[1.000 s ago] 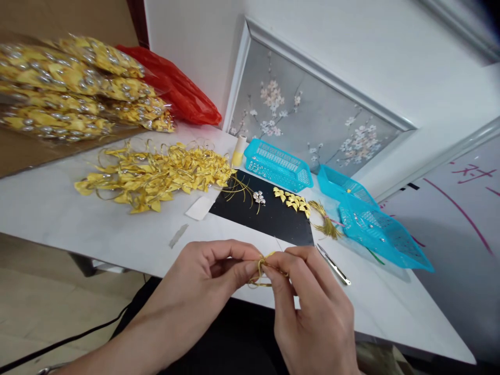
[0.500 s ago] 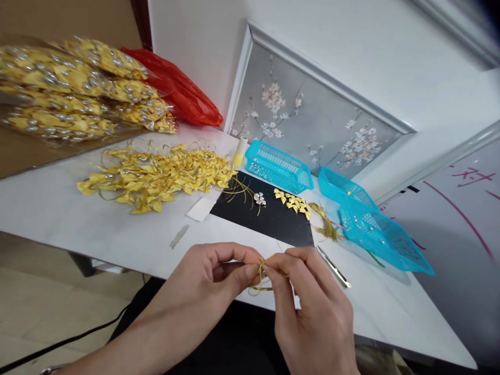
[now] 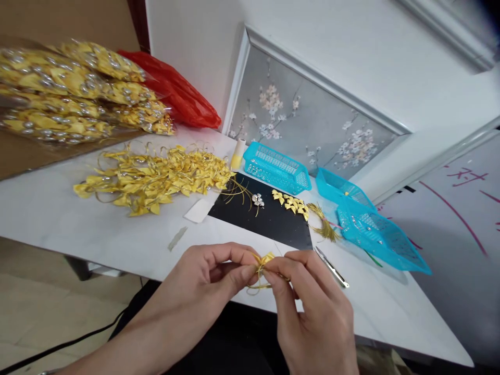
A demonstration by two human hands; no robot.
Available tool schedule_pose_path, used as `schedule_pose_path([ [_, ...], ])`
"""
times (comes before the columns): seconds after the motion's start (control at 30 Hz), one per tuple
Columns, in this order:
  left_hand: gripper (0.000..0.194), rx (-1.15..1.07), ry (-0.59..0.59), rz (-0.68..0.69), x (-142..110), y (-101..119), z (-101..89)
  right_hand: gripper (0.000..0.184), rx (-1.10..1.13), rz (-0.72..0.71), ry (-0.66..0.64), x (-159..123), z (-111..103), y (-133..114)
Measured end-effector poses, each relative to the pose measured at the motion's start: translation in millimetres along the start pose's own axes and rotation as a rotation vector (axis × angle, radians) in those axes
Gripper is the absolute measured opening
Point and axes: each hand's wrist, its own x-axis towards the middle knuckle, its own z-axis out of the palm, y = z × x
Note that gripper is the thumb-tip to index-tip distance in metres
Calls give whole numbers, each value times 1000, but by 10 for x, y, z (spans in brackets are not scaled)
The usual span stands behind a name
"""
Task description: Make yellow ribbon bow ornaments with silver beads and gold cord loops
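Thumb and fingers of my left hand pinch a golden cord, which loops below the fingertips. My right hand grips the same cord from the other side, its fingertips almost touching the left ones. A yellow petal-like piece pokes up between the two hands, its lower part hidden by fingers. Just beyond lies a black mat bearing a cluster of silvery beads, several yellow petal pieces and loose cords. A bundle of golden cords rests by the mat's right edge.
A heap of yellow flower strands covers the table's left. Bagged yellow bunches and a red bag are behind it. Blue baskets stand at the back and right. A craft knife lies near my right hand.
The yellow petal-like piece now shows above my fingertips, where mostly cord was visible before. Both hands keep their pinch in nearly the same place.
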Motion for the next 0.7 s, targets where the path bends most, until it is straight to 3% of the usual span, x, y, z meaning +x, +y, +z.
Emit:
schedule_pose_path([
  [0.7,15,45,-2,14,-8,-37,-31,18,109,51,-73,50,-24,-39],
])
